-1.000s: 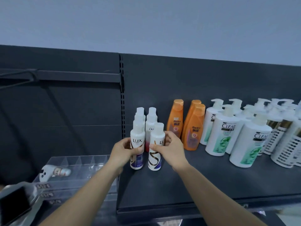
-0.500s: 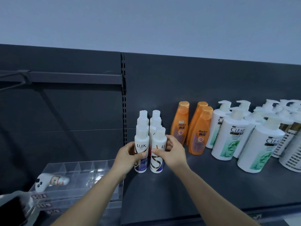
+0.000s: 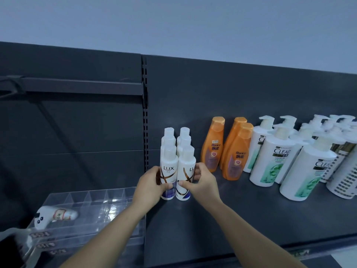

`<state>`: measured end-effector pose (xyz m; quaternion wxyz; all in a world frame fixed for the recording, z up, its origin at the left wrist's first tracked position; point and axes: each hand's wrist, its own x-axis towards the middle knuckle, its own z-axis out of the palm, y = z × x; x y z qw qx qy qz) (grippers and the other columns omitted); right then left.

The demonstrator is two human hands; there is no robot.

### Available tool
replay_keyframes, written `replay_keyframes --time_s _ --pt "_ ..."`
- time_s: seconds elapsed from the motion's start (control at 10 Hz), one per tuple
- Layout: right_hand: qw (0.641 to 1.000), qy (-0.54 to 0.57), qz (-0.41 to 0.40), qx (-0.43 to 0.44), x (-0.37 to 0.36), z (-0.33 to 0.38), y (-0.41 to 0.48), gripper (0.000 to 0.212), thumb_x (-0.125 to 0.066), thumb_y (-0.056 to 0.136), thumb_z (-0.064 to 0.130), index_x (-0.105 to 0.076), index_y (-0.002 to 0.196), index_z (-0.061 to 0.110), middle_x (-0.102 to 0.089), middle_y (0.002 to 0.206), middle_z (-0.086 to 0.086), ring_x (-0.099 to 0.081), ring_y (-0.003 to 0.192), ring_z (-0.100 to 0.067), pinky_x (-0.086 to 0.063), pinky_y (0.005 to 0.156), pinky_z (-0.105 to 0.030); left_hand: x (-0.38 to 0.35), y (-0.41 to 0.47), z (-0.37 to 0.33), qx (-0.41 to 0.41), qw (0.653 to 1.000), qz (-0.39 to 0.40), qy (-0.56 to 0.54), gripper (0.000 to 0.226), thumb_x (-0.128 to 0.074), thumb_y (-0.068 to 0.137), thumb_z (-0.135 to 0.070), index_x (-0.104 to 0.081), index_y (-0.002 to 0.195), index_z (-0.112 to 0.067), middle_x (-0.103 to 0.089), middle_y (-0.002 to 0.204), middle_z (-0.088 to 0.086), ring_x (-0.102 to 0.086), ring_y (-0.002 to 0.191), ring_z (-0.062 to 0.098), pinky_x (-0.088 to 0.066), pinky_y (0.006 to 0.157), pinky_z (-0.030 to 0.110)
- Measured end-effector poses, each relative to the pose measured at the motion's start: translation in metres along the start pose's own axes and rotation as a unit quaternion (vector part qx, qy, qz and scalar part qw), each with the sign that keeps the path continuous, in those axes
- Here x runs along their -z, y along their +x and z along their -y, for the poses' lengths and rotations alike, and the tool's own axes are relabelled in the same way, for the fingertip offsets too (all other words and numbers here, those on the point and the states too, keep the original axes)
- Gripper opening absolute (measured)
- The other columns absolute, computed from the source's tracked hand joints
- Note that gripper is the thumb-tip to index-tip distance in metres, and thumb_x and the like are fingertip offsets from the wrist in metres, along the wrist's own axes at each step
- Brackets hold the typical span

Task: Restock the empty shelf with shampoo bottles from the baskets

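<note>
Two rows of slim white LUX bottles stand upright at the left end of the dark shelf [image 3: 241,215]. My left hand [image 3: 149,185] grips the front left LUX bottle [image 3: 169,171] from its left side. My right hand [image 3: 200,183] grips the front right LUX bottle [image 3: 186,169] from its right, thumb across its lower label. Both front bottles rest on the shelf, side by side and touching. More LUX bottles [image 3: 176,136] stand directly behind them. No basket is in view.
Orange Rejoice bottles [image 3: 234,153] stand to the right, then white CLEAR pump bottles [image 3: 275,157] and patterned white bottles [image 3: 345,171]. A clear acrylic divider tray [image 3: 92,202] on the lower left shelf holds a small white bottle [image 3: 56,215]. A slotted upright [image 3: 144,113] divides the bays.
My hands have stayed on the two front LUX bottles, nudging them slightly back toward the row behind. The camera view has shifted a little, lowering the shelf in frame.
</note>
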<state>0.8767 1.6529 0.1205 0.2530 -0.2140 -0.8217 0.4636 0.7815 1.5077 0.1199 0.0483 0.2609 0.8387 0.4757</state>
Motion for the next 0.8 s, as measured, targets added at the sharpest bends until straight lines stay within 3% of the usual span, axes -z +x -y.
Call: replay_keyframes --time_s 0.1,0.3,0.4,0.6,0.7,0.8 --pt "1.000 -0.009 -0.004 0.001 -0.003 0.001 0.002 0.042 -0.085 0.072 0.018 -0.055 0.101 0.024 -0.067 0.091 0.015 -0.064 0.085 -0.003 -0.054 0.074 -0.019 0.001 0.004 0.001 -0.008 1.000 0.006 0.006 0.036 -0.080 0.074 -0.017 -0.060 0.103 -0.021 -0.065 0.101 -0.006 -0.061 0.092 0.014 -0.049 0.078 0.030" --pt "0.999 -0.029 -0.010 -0.009 -0.007 0.003 0.003 0.039 -0.082 0.077 0.020 -0.053 0.103 0.026 -0.065 0.093 0.018 -0.064 0.089 -0.002 -0.056 0.082 -0.025 0.001 0.006 0.005 -0.025 1.000 0.012 0.005 0.036 -0.079 0.077 -0.017 -0.059 0.107 -0.020 -0.062 0.101 -0.007 -0.059 0.094 0.014 -0.042 0.075 0.026" --pt "0.998 -0.061 -0.015 -0.020 -0.010 0.005 0.000 0.039 -0.078 0.079 0.025 -0.054 0.110 0.022 -0.068 0.102 0.011 -0.064 0.094 -0.007 -0.057 0.086 -0.035 0.001 0.005 0.005 -0.035 0.999 0.017 0.004 0.039 -0.078 0.078 -0.016 -0.059 0.112 -0.017 -0.063 0.106 -0.004 -0.057 0.096 0.014 -0.041 0.078 0.027" --pt "0.990 -0.135 0.001 -0.051 -0.007 0.010 -0.012 0.060 -0.076 0.080 0.031 -0.046 0.132 0.025 -0.062 0.124 0.006 -0.058 0.116 -0.015 -0.050 0.092 -0.034 0.002 0.002 0.007 -0.089 0.995 0.026 0.028 0.059 -0.076 0.076 -0.012 -0.051 0.129 -0.018 -0.058 0.122 -0.002 -0.051 0.113 0.015 -0.038 0.089 0.027" --pt "0.981 -0.181 0.012 -0.071 0.001 0.004 -0.024 0.075 -0.074 0.083 0.036 -0.035 0.146 0.022 -0.052 0.142 -0.001 -0.049 0.130 -0.020 -0.044 0.101 -0.036 0.004 -0.003 0.003 -0.120 0.992 0.018 0.034 0.069 -0.075 0.076 -0.011 -0.042 0.136 -0.023 -0.048 0.119 -0.006 -0.044 0.117 0.013 -0.034 0.090 0.025" --pt "0.972 -0.223 0.014 -0.074 0.013 0.004 -0.037 0.074 -0.071 0.086 0.037 -0.033 0.147 0.019 -0.049 0.144 -0.003 -0.046 0.132 -0.022 -0.042 0.103 -0.036 0.010 -0.013 -0.008 -0.123 0.991 -0.017 0.048 0.079 -0.075 0.077 -0.014 -0.030 0.143 -0.022 -0.041 0.130 0.004 -0.037 0.127 0.022 -0.033 0.097 0.028"
